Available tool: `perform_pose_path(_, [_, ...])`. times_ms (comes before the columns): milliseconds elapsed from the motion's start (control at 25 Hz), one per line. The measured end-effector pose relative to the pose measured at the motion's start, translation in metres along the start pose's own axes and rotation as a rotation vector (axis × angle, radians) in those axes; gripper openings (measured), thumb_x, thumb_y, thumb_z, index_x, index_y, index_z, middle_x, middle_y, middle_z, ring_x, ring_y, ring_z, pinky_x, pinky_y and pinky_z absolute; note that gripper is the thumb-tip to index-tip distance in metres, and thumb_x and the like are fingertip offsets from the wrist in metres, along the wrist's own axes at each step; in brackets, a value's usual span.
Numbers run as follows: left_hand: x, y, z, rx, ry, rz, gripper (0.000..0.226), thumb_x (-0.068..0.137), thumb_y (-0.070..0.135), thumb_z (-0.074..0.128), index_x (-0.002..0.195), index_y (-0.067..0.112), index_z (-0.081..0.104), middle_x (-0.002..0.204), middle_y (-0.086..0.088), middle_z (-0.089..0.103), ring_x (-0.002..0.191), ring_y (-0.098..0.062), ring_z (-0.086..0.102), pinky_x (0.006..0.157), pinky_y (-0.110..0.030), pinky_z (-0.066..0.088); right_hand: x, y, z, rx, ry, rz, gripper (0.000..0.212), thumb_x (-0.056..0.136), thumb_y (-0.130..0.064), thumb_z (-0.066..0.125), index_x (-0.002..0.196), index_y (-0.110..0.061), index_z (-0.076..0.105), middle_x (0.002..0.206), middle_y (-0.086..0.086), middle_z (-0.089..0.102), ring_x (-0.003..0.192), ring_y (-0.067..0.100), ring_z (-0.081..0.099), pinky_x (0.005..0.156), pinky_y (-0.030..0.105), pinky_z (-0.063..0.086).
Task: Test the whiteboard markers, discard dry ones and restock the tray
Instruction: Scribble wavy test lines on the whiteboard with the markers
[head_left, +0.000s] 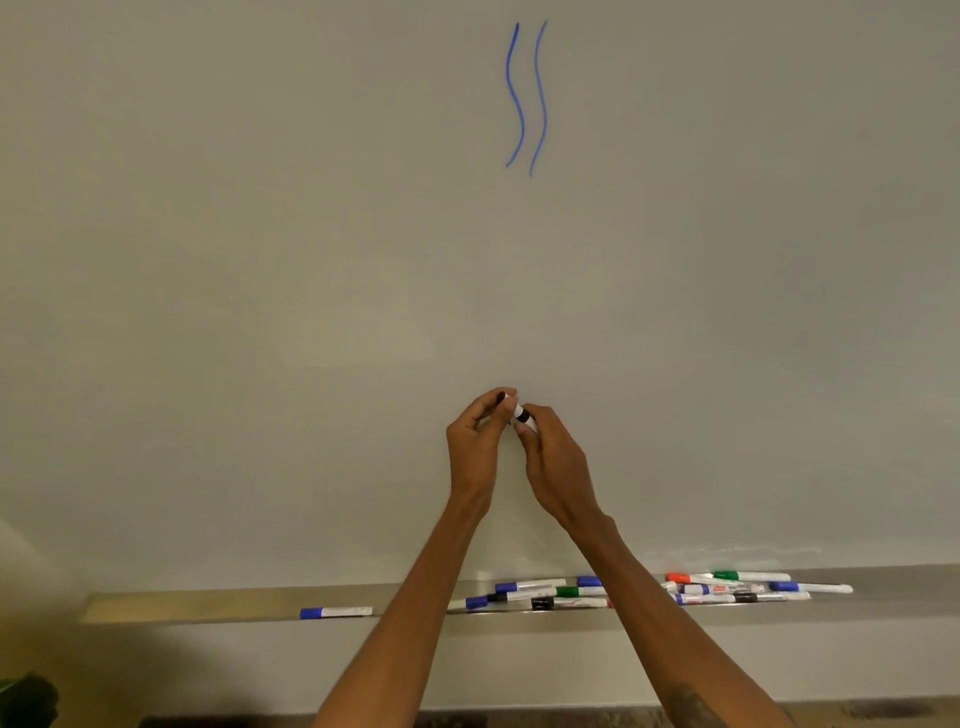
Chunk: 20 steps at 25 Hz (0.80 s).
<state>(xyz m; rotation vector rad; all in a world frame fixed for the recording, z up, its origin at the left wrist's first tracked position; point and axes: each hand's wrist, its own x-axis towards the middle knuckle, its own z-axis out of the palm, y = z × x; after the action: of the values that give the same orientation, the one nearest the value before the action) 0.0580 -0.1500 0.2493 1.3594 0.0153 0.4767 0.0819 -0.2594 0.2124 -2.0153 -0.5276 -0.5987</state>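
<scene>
wavy lines (508, 78): blue
held marker (520, 414): white with a black band
tray (208, 605): grey
tray markers (569, 592): white, caps blue, green, red, black

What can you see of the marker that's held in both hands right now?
The marker is a white barrel with a black band and a black end, mostly hidden by fingers. It is tilted, black end up and to the left, in front of the whiteboard. The left hand grips the black end; the right hand pinches the barrel. Whether it is capped cannot be told.
</scene>
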Motion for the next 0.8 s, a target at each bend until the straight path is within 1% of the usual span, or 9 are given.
perform_pose_path(120, [0.001,0.016,0.012,-0.023,-0.021,0.043,0.023,0.097,0.020,0.061,0.116,0.009,0.069,0.106,0.002,0.075,0.104,-0.012,0.070,0.092,-0.023,0.055,0.011,-0.019,-0.009,-0.169,0.123,-0.003,0.034,0.103,-0.043,0.039,0.122,-0.022,0.058,0.083,-0.020,0.057,0.065,0.001,0.055,0.058,0.016,0.046])
perform_pose_path(200, [0.005,0.027,0.018,-0.024,-0.028,0.051,0.019,0.096,0.019,0.061,0.112,0.016,0.071,0.103,0.008,0.075,0.102,-0.007,0.070,0.088,-0.020,0.055,0.017,-0.029,-0.013,-0.224,0.174,0.008,0.040,0.103,-0.045,0.037,0.126,-0.021,0.058,0.074,-0.017,0.057,0.058,0.001,0.051,0.053,0.012,0.036])
perform_pose_path(360, [0.010,0.042,0.024,-0.011,-0.057,0.092,0.017,0.096,0.019,0.063,0.110,0.018,0.070,0.100,0.011,0.074,0.100,-0.006,0.070,0.091,-0.023,0.056,0.027,-0.041,-0.021,-0.261,0.188,0.037,0.048,0.100,-0.048,0.033,0.128,-0.019,0.058,0.068,-0.007,0.061,0.055,0.010,0.053,0.054,0.026,0.046])
perform_pose_path(440, [0.012,0.055,0.026,-0.054,-0.068,0.139,0.016,0.097,0.018,0.060,0.103,0.008,0.071,0.097,0.003,0.074,0.099,-0.014,0.072,0.093,-0.028,0.056,0.031,-0.049,-0.028,-0.279,0.190,0.075,0.055,0.100,-0.060,0.028,0.106,-0.019,0.064,0.061,-0.007,0.056,0.051,0.013,0.052,0.053,0.030,0.047])
perform_pose_path(520, [0.019,0.076,0.027,-0.118,-0.059,0.216,0.023,0.099,0.017,0.059,0.093,-0.005,0.065,0.091,-0.006,0.071,0.098,-0.024,0.072,0.093,-0.031,0.055,0.032,-0.055,-0.035,-0.288,0.199,0.155,0.064,0.092,-0.072,0.027,0.078,-0.017,0.056,0.053,-0.007,0.050,0.048,0.015,0.050,0.050,0.029,0.040])
perform_pose_path(560, [0.024,0.089,0.027,-0.137,-0.044,0.257,0.025,0.099,0.017,0.059,0.091,-0.006,0.063,0.090,-0.008,0.070,0.097,-0.026,0.072,0.094,-0.032,0.054,0.033,-0.058,-0.039,-0.269,0.209,0.173,0.064,0.089,-0.073,0.029,0.074,-0.016,0.052,0.052,-0.007,0.047,0.047,0.013,0.048,0.050,0.027,0.038])
perform_pose_path(680, [0.041,0.122,0.026,-0.151,0.015,0.361,0.023,0.097,0.018,0.061,0.097,-0.004,0.067,0.094,-0.008,0.075,0.099,-0.026,0.071,0.098,-0.033,0.052,0.042,-0.071,-0.046,-0.003,0.258,0.106,0.044,0.099,-0.058,0.037,0.083,-0.019,0.052,0.063,-0.010,0.045,0.054,0.009,0.044,0.054,0.026,0.036])
perform_pose_path(760, [0.049,0.140,0.027,-0.123,0.040,0.422,0.021,0.097,0.019,0.061,0.107,0.002,0.069,0.099,-0.007,0.076,0.103,-0.020,0.071,0.098,-0.028,0.052,0.058,-0.087,-0.055,0.147,0.298,0.041,0.023,0.106,-0.032,0.038,0.109,-0.023,0.059,0.082,-0.008,0.050,0.068,0.007,0.049,0.062,0.022,0.040])
perform_pose_path(800, [0.052,0.148,0.027,-0.107,0.041,0.459,0.021,0.097,0.021,0.062,0.109,0.005,0.068,0.101,-0.006,0.076,0.104,-0.017,0.070,0.098,-0.027,0.051,0.068,-0.096,-0.062,0.160,0.301,0.020,0.028,0.106,-0.023,0.038,0.129,-0.022,0.055,0.091,-0.007,0.051,0.074,0.007,0.052,0.065,0.017,0.041])
